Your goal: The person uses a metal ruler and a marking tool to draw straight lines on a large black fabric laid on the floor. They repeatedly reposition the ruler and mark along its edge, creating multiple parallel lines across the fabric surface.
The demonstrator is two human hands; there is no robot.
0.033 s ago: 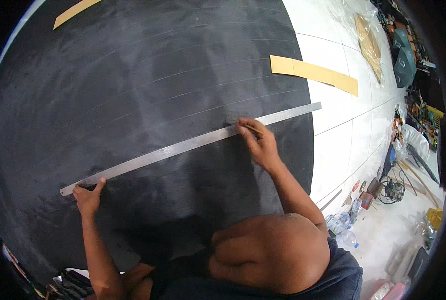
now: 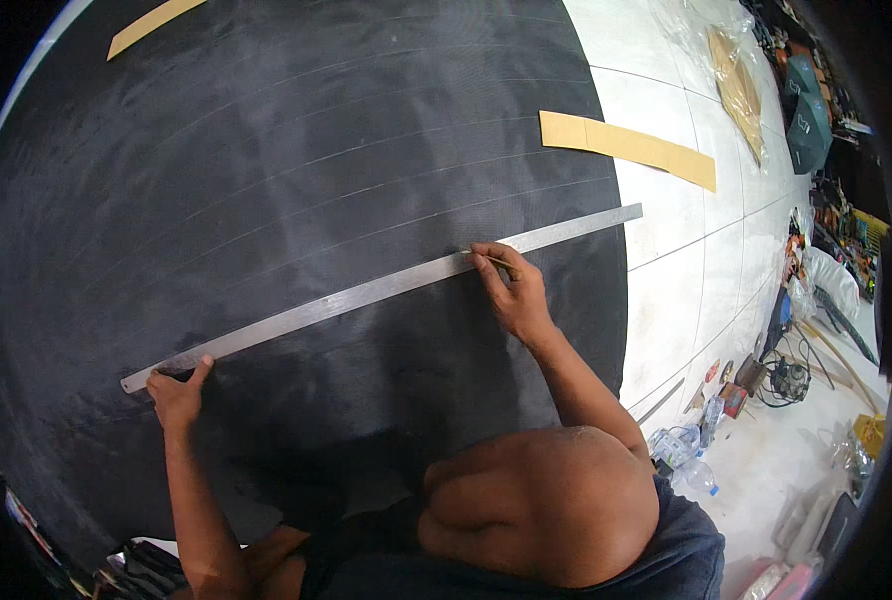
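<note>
A long metal ruler (image 2: 341,300) lies slantwise across a large black sheet (image 2: 446,360) with a fine mesh-like surface. Near the ruler's left end, my left hand (image 2: 177,398) holds it down, thumb and forefinger spread along its lower edge. Farther right, my right hand (image 2: 516,295) pinches a thin, tan, pencil-like stick (image 2: 493,261). Its pale tip is close to the ruler's upper edge; contact cannot be made out. Several faint light lines run across the sheet beyond the ruler.
One tan cardboard strip (image 2: 626,147) overlaps the sheet's right edge and the white tiled floor (image 2: 676,240); another strip (image 2: 156,25) lies far left. My bent knee (image 2: 576,490) rises near my right forearm. Plastic bottles (image 2: 691,465), cables and clutter line the right side.
My right hand has shifted slightly left and nearer along the ruler with the stick. The left hand and ruler look still.
</note>
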